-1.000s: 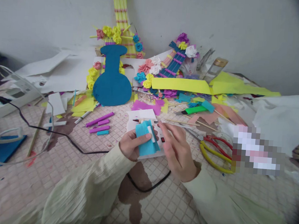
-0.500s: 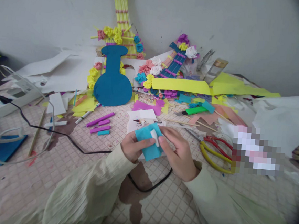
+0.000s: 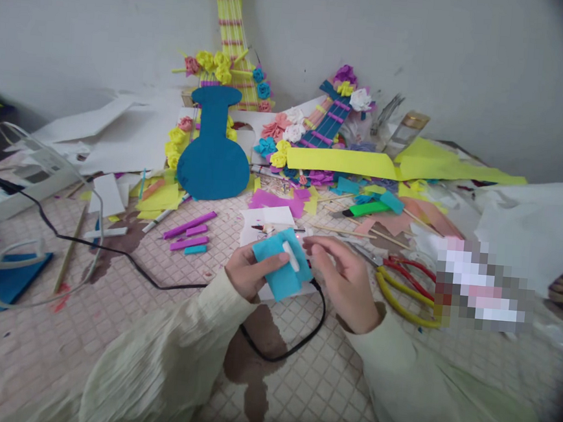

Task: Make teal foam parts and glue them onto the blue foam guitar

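Observation:
My left hand (image 3: 248,272) pinches a light blue piece of paper (image 3: 276,282), with the thumb on top. A small white rolled strip (image 3: 291,256) lies across that paper near the thumb tip. To the right of the paper, my right hand (image 3: 347,281) is apart from it, fingers loosely bent and nothing visible in them. Behind the hands is a white sheet (image 3: 281,217) with a dark-tipped tool (image 3: 258,227) on it, mostly covered by the paper. A black cable (image 3: 318,331) runs out from under the blue paper, and a small red light glows beside it.
Purple strips (image 3: 190,224) lie left of my hands. Scissors with red and yellow handles (image 3: 386,297) and a green cutter (image 3: 367,209) lie to the right. A dark blue guitar-shaped cutout (image 3: 213,160) stands behind. Paper flowers (image 3: 282,130) and a long yellow strip (image 3: 341,160) are farther back.
My right hand has let go of the paper's right side and drawn slightly away to the right. The left hand still holds the blue paper, with the white strip on it.

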Motion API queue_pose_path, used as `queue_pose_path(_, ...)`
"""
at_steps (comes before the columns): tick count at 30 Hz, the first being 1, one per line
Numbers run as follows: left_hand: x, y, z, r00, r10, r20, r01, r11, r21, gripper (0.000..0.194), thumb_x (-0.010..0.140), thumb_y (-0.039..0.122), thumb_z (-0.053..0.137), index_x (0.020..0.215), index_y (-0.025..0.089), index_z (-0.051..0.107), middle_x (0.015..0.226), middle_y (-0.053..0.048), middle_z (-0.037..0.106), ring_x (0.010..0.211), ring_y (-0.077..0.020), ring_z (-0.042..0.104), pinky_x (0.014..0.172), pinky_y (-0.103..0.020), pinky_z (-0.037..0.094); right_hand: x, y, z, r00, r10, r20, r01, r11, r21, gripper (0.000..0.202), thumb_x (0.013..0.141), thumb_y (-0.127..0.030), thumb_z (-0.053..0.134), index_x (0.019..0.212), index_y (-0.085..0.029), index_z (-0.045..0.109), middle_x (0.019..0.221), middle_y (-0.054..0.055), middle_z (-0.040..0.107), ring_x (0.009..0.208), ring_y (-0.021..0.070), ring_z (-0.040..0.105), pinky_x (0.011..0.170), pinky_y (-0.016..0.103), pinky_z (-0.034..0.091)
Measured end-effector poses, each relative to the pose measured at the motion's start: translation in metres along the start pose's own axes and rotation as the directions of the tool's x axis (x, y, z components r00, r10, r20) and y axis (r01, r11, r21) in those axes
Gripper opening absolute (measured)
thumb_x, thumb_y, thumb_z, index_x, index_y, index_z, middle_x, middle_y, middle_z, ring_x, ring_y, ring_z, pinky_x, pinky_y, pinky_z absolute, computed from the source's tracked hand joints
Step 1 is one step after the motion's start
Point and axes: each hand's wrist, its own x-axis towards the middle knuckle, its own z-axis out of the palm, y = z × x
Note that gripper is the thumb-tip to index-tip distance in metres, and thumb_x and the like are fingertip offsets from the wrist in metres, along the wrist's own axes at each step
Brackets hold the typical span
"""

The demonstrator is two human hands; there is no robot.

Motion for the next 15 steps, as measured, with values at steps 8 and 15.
queue_pose_path(8, 0.007, 0.014, -0.004, 0.984, 0.065, -0.166, -0.075, 0.996, -0.053, 0.024, 0.047, 0.018, 0.080, 0.065, 0.010, 0.067, 0.063, -0.004, 0.070, 0.060, -0.0185, 0.065, 0.064, -0.031, 0.054, 0.018, 0.014, -0.007, 0.979, 0.200, 0.048, -0.140, 0.820, -0.555, 0.036, 0.082, -0.047, 0.041, 0.065, -0.018, 0.054, 0.057, 0.002, 0.058, 0.055, 0.0149, 0.053, 0.054, 0.026, 0.035)
queue_pose_path(15, 0.016, 0.031, -0.015, 0.969, 0.108, -0.224, -0.140, 0.981, -0.132, 0.024, 0.047, 0.016, 0.076, 0.067, 0.010, 0.066, 0.061, -0.004, 0.069, 0.057, -0.0188, 0.064, 0.064, -0.034, 0.055, 0.020, 0.026, 0.014, 0.968, 0.208, 0.140, -0.074, 0.769, -0.636, 0.032, 0.071, -0.049, 0.053, 0.059, -0.019, 0.050, 0.052, 0.001, 0.052, 0.050, 0.0143, 0.046, 0.048, 0.025, 0.021)
